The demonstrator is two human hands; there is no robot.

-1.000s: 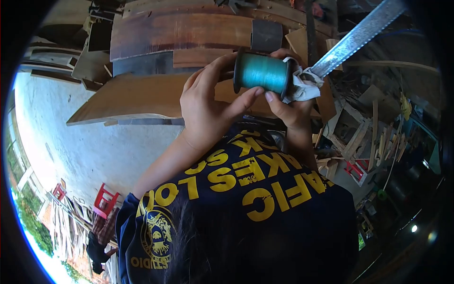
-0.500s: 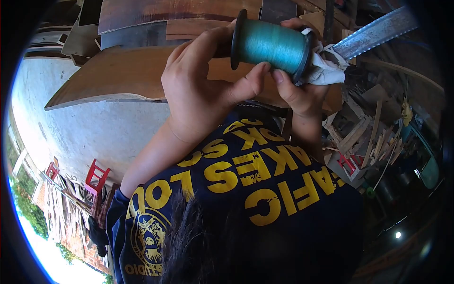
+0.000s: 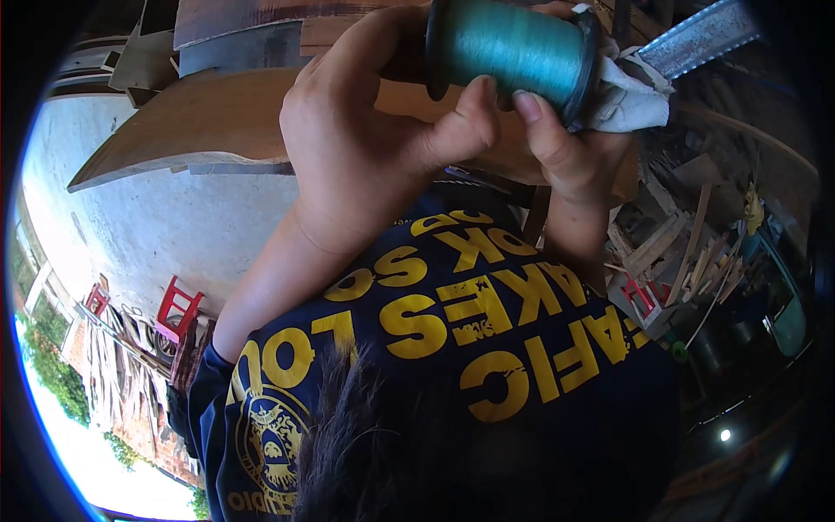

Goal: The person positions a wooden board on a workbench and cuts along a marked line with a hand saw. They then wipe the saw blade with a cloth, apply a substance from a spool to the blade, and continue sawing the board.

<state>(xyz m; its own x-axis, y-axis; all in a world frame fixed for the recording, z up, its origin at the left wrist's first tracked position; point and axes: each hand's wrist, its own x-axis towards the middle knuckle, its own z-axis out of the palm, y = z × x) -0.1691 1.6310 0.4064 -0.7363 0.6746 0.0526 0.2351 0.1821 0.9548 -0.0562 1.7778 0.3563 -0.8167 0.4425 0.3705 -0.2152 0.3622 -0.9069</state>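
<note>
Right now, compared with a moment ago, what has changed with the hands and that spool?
The spool has come closer to the person's head, looking larger, along with the left hand and right hand. The toothed blade and white cloth have shifted rightward in view. Nothing was newly grasped or let go: both hands still hold the spool.

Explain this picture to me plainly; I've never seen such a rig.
There is no machine here: a person works bare-handed, and a camera on their head looks down past their dark shirt. Their left hand and right hand hold a spool of teal thread between them. By the right hand is a white cloth, from which a toothed metal blade juts. Beyond lies a wide brown board; wood scraps lie to the right. A red stool stands far left.
</note>
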